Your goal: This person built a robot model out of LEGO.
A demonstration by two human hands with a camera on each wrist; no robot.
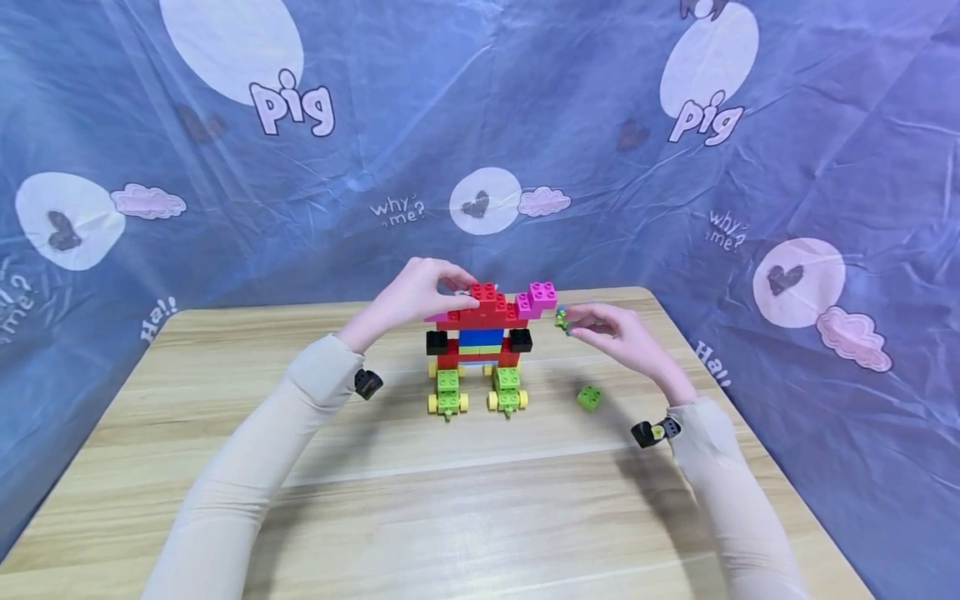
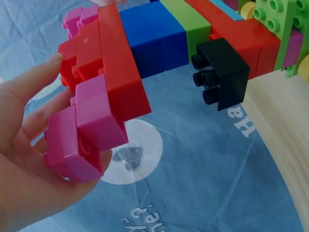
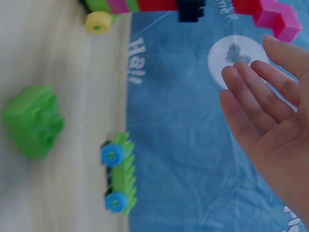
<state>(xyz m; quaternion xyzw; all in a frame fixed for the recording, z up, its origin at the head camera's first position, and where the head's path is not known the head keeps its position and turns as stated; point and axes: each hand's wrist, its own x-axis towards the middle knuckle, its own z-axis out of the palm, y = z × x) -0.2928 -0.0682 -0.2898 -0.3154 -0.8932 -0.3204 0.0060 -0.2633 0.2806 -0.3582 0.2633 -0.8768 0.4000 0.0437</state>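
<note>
A toy brick build (image 1: 480,340) of red, blue, green, pink and black bricks stands on the table, its green feet carrying yellow wheels. My left hand (image 1: 420,290) grips its stepped red top; in the left wrist view the thumb lies against a red brick (image 2: 87,50) and the other fingers go behind the pink bricks (image 2: 75,142). My right hand (image 1: 618,329) hovers to the right of the build with fingers extended, palm bare in the right wrist view, apart from the pink bricks (image 3: 277,19).
A loose green brick (image 1: 589,397) lies on the table (image 1: 450,517) right of the build. Farther back, a small green toy car (image 3: 120,174) with blue wheels stands near the table's edge. Blue printed cloth (image 1: 337,208) hangs behind and along the sides.
</note>
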